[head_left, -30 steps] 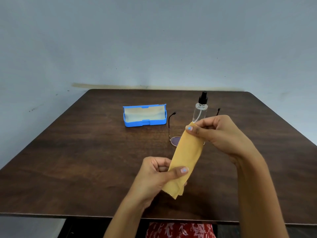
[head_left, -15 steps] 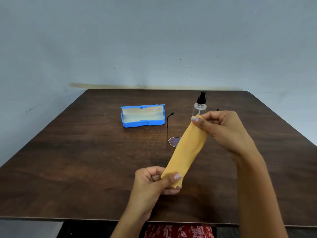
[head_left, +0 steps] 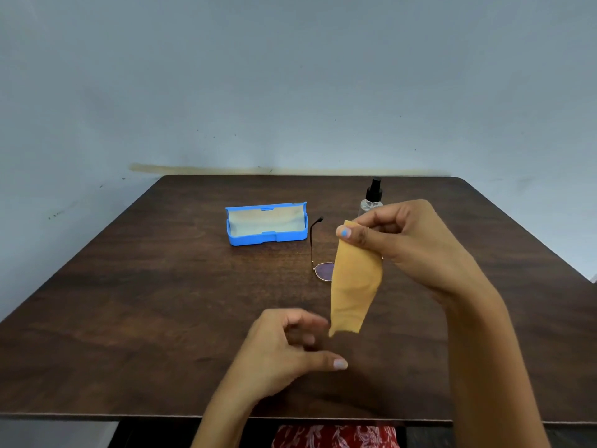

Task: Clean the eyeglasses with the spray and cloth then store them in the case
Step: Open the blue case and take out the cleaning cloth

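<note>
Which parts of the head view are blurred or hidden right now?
Head view: left hand is motion-smeared at the fingers; right hand and the cloth it pinches are fairly sharp; the cloth hides most of the eyeglasses; the table edges bow from wide-angle distortion; lighting is soft, without glare.

We are seeing matt yellow cloth (head_left: 353, 286) hanging below pinching fingers (head_left: 350, 234), over a smooth dark wood table (head_left: 161, 318).

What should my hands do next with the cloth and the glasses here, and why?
Probably reach the free left hand to the eyeglasses and lift them. The right hand alone pinches the cloth, and the glasses lie untouched on the table beside the spray bottle.
</note>
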Demonstrator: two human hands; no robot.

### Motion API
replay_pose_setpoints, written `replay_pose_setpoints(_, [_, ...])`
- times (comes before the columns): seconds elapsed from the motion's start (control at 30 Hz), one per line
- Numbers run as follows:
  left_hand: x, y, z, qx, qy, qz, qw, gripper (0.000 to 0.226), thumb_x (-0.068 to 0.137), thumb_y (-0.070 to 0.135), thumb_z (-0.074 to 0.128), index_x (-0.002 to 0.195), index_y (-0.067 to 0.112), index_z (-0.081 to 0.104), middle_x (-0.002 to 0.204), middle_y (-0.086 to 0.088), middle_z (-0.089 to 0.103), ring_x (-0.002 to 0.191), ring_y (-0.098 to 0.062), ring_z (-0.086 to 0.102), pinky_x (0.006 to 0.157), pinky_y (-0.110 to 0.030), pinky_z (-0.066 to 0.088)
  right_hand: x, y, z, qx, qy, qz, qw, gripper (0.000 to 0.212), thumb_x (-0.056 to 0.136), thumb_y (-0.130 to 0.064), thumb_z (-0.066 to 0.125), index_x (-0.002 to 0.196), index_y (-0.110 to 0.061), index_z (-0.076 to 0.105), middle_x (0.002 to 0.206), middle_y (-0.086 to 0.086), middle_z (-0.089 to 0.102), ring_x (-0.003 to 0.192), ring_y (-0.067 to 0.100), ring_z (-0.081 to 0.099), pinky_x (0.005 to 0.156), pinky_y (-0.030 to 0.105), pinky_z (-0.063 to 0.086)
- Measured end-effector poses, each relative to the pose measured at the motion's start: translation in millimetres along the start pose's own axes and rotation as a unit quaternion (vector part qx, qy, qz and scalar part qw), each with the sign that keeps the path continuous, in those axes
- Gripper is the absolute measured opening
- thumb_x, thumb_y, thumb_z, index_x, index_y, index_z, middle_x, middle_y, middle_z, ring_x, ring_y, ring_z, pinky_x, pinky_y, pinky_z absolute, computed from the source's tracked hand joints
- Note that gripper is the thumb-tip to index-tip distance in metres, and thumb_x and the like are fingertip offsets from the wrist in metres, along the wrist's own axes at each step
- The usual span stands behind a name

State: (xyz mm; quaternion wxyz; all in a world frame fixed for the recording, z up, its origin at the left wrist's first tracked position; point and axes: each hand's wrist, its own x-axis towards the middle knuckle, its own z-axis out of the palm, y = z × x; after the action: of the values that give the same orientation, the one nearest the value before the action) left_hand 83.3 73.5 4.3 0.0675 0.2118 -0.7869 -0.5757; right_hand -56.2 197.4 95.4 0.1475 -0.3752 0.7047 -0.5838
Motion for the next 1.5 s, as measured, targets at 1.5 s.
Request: replay_pose_setpoints(1.5, [9.9,25.0,11.0,-0.285,0.126,0.125,0.942,0.021,0.067,0.023,0.068,0.086,0.017,0.074,0.086,0.002,0.076,0.084,-0.007,0.071,0.067,-0.015,0.053,-32.4,47.5,32.8,0.138,0.071,0.075,0.985,0.029,0.057,-0.028,0.073,0.078,-0.008,0.075,0.113,-0.001,0.064,0.089,-0.002,0.064,0.064,0.010,0.049])
